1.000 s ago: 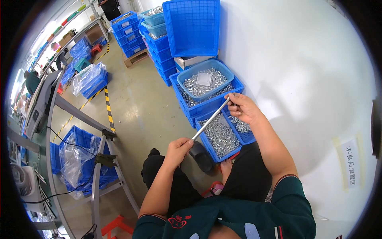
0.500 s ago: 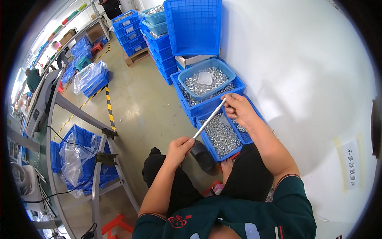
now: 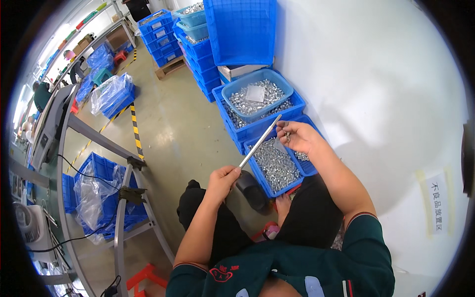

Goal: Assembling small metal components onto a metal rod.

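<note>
My left hand (image 3: 223, 182) is closed around the lower end of a thin silver metal rod (image 3: 260, 142), which slants up to the right. Just right of the rod's upper tip, my right hand (image 3: 297, 137) pinches a small metal part (image 3: 287, 135), too small to make out fully. Beneath them a blue crate (image 3: 267, 185) holds many small shiny metal parts (image 3: 277, 166). Beside it, partly behind my right hand, stands another blue crate (image 3: 309, 168) of such parts.
A light-blue basin (image 3: 229, 94) of metal parts rests on a larger blue crate (image 3: 232, 131). Stacked crates (image 3: 203, 74) stand farther back, by the white wall (image 3: 356, 74). At left are a grey metal bench frame (image 3: 120, 232) and plastic-covered crates (image 3: 101, 173). A red stool (image 3: 147, 277) is below.
My right hand has come off the rod's upper end and moved slightly right and down, and a small metal part shows in its fingers. My left hand keeps hold of the rod.
</note>
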Demonstrator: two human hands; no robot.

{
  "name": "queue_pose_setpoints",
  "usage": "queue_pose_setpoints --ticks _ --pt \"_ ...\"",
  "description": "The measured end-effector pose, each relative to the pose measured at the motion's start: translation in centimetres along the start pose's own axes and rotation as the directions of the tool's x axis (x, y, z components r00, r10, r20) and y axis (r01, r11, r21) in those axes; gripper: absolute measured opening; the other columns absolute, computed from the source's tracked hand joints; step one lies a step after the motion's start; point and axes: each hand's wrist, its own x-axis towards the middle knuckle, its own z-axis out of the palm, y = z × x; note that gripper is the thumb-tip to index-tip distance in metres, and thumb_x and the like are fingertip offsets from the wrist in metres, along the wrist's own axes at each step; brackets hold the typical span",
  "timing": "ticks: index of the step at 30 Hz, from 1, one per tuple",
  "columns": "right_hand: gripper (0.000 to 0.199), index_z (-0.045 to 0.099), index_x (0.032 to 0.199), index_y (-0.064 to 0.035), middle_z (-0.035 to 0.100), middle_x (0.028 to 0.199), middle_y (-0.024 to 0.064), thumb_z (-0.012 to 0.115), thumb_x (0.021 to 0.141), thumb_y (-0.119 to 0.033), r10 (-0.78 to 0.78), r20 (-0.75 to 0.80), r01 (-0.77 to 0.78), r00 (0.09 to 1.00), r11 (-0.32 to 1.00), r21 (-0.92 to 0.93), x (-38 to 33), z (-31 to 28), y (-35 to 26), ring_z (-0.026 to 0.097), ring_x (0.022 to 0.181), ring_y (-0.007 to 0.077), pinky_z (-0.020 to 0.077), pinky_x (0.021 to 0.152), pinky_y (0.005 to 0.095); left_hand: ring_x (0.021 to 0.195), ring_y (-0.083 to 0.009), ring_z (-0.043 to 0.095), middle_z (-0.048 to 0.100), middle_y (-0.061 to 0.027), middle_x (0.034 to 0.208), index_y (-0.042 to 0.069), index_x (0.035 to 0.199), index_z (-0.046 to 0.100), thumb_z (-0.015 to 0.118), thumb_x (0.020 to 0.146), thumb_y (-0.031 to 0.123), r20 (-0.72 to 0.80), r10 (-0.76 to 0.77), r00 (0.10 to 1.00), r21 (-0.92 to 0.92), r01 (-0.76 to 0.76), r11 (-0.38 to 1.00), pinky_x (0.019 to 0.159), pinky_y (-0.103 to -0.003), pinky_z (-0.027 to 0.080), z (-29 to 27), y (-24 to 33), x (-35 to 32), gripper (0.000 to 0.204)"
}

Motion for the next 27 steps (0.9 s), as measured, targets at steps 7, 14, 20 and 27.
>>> queue_pose_setpoints --ticks 7,14,20,27 --pt "0.028 0.052 0.097 0.0046 0.054 0.092 0.0155 0.046 0.071 0.014 -0.162 -0.018 0.163 0.987 0.979 0.122 0.0 -0.7 -1.9 0.057 0.087 0.0264 0.0508 0.078 0.0364 0.048 -0.0058 0.042 0.050 0.0005 0.059 0.002 0.080 0.059 0.055 0.088 0.021 0.040 -0.020 0.999 -0.087 0.023 0.996 0.043 -0.021 0.029 -0.2 -0.1 0.4 0.021" --pt "0.029 0.049 0.100 0.0055 0.054 0.098 0.0188 0.043 0.075 0.019 -0.231 -0.019 0.231 0.973 0.972 0.044 -0.5 -0.4 -2.2 0.057 0.097 0.0302 0.0505 0.089 0.0384 0.048 -0.0058 0.042 0.050 0.0003 0.058 0.002 0.080 0.058 0.055 0.088 0.021 0.050 -0.001 0.999 -0.085 0.005 0.996 0.042 -0.021 0.030 -0.1 -0.3 0.4 0.021" --pt "0.014 0.048 0.100 0.0072 0.056 0.100 0.0204 0.049 0.087 0.002 -0.275 -0.114 0.283 0.955 0.957 0.059 -0.2 -1.2 -2.7 0.060 0.094 0.0311 0.0545 0.084 0.0358 0.048 -0.0060 0.042 0.050 0.0004 0.059 0.002 0.081 0.059 0.055 0.088 0.021 0.069 -0.037 0.997 -0.073 0.042 0.996 0.042 -0.021 0.030 0.1 0.0 0.3 0.021" --pt "0.011 0.050 0.097 0.0066 0.058 0.094 0.0203 0.049 0.087 0.001 -0.223 -0.051 0.224 0.973 0.975 -0.002 -0.1 -1.6 -2.8 0.061 0.090 0.0296 0.0561 0.079 0.0349 0.048 -0.0056 0.042 0.050 0.0009 0.060 0.000 0.086 0.061 0.056 0.087 0.021 0.066 -0.018 0.998 -0.023 0.019 1.000 0.042 -0.020 0.029 0.2 -0.2 0.3 0.021"
